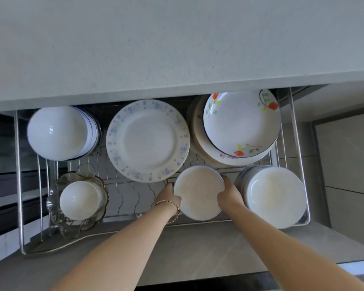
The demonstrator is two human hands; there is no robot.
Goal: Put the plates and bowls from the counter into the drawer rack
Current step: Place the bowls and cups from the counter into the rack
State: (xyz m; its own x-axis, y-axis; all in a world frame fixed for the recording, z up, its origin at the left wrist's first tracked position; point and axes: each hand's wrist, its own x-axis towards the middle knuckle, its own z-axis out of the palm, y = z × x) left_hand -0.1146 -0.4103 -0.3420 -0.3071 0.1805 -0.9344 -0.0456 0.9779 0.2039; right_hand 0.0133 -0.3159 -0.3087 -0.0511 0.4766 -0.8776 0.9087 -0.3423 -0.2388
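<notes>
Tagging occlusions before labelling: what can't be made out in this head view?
- Head view: fingers of the left hand and right hand are partly hidden behind the small white plate they grip.
- Whether that plate touches the drawer rack: hidden by the plate.
- Stack under the flowered bowl: count covered by it.
- Counter: far part cut off by the top edge.
</notes>
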